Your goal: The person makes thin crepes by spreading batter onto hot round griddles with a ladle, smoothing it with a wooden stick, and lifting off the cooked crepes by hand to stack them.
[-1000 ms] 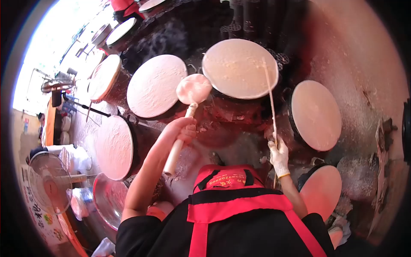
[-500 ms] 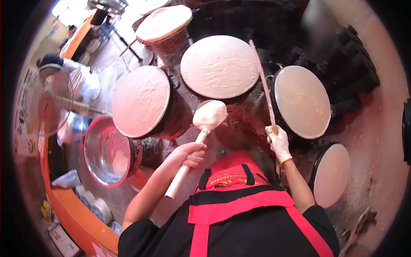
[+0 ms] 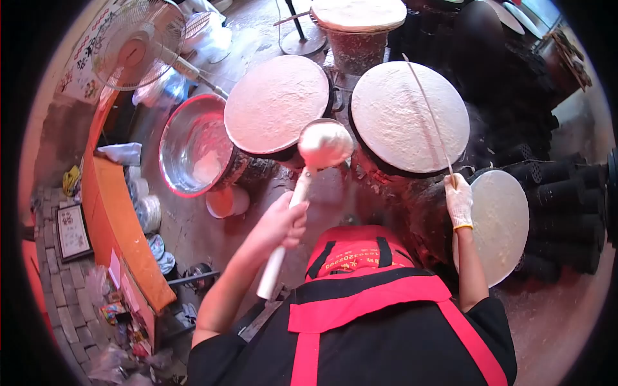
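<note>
My left hand (image 3: 280, 220) is wrapped round the pale handle of a ladle (image 3: 326, 145), whose round metal bowl holds a thick white batter. The ladle's bowl is in front of the left round griddle (image 3: 277, 103), overlapping its edge in view. In a white knit glove with a yellow cuff, my right hand (image 3: 459, 204) closes on the near end of a thin wooden stick (image 3: 428, 106). That stick reaches across the middle griddle (image 3: 380, 122), which is coated with pale batter; I cannot tell whether it touches. Beside the glove sits a right griddle (image 3: 499, 225) with a paler, smoother surface.
A wide metal basin (image 3: 172, 148) with some white batter stands at left, above a small bucket (image 3: 227, 201). Another coated griddle (image 3: 360, 14) is behind. A fan (image 3: 138, 48) and an orange counter (image 3: 122, 225) line the left. Dark cylindrical briquettes (image 3: 560, 199) are stacked at right.
My view has turned, so the griddles appear farther right. The stick has gone from beside the middle griddle to across it. The ladle stays in my left hand, its bowl now nearer the left griddle.
</note>
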